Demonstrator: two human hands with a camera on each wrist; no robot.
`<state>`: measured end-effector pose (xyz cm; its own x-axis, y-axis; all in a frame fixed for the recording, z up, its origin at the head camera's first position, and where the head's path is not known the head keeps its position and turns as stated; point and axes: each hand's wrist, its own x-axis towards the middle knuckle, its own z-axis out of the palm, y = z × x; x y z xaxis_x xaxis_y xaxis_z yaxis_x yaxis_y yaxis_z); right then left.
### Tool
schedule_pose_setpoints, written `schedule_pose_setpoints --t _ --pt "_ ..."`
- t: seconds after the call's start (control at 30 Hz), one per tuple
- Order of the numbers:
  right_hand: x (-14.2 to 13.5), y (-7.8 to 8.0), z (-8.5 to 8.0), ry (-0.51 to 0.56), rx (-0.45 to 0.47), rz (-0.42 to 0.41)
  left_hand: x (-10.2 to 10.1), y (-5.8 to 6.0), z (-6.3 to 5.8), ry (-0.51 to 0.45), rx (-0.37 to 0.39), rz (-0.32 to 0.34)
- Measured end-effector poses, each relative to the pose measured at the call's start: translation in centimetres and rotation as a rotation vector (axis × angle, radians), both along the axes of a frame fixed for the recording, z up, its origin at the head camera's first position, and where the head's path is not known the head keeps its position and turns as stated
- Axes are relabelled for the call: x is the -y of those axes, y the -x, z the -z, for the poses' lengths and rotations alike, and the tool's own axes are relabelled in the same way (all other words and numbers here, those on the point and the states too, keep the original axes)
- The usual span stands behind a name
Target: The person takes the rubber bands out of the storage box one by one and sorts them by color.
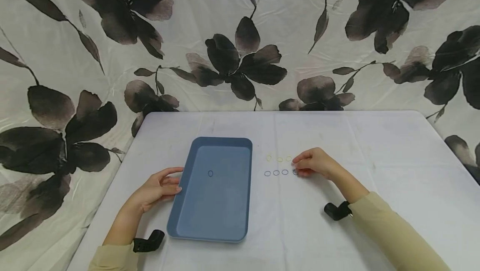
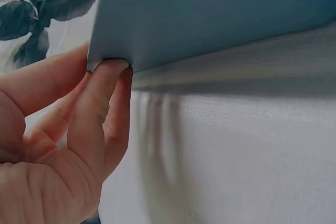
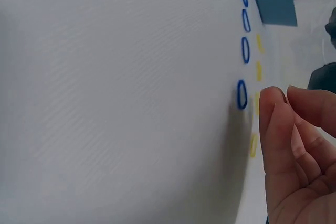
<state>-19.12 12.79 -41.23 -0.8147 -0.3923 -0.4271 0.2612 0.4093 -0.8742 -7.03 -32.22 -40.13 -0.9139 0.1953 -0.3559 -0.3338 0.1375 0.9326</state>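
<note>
My left hand (image 1: 159, 188) grips the left rim of a blue rectangular tray (image 1: 183, 217), thumb and fingers on its edge; the left wrist view shows the pinched tray corner (image 2: 113, 35) close up. One small dark blue ring (image 1: 210, 174) lies inside the tray. To the tray's right, several blue rings (image 1: 276, 172) form a row, with a row of yellow rings (image 1: 279, 159) behind it. My right hand (image 1: 315, 163) is at the right end of both rows. Its thumb and index fingertips (image 3: 273, 95) are close together beside a yellow ring (image 3: 253, 145); whether they pinch anything is unclear.
A white cloth (image 1: 318, 242) covers the table, and a floral curtain (image 1: 240, 21) hangs behind its far edge. Black wrist cameras (image 1: 150, 241) are strapped to both forearms, near the table surface.
</note>
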Motion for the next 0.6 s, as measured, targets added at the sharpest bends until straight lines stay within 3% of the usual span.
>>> schedule_pose_setpoints --t 0.6 --pt "5.4 0.6 -2.4 0.088 -0.036 -0.027 -0.7 0.0 -0.5 0.106 -0.021 -0.030"
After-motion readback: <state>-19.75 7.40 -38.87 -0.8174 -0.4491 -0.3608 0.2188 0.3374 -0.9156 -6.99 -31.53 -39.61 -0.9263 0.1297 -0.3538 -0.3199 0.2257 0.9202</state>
